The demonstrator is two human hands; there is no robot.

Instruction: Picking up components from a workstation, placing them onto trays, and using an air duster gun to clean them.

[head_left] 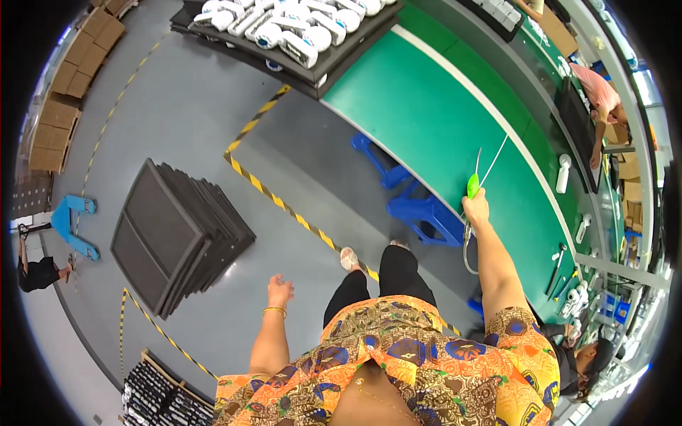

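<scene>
In the head view, the right hand (pixel 476 206) is at three o'clock, fingers closed around a lime-green handle (pixel 473 186) with two thin prongs slanting up from it toward one o'clock, above the green workbench (pixel 405 92). A grey loop (pixel 467 250) hangs just below that hand; whether it joins the handle I cannot tell. The left hand (pixel 280 291), at seven o'clock, is empty, its fingers loosely bent over the floor.

At about eleven to twelve o'clock, a black tray (pixel 312 86) already bears a crowd of white round-headed appliances (pixel 298 35). Single white pieces lie at two to three o'clock, well apart from the handle. Blue stools (pixel 426 216) stand near three o'clock; stacked black trays (pixel 177 234) stand at nine. As far as shows, the handle is picked up and touches no appliance; how much work remains is unclear.
</scene>
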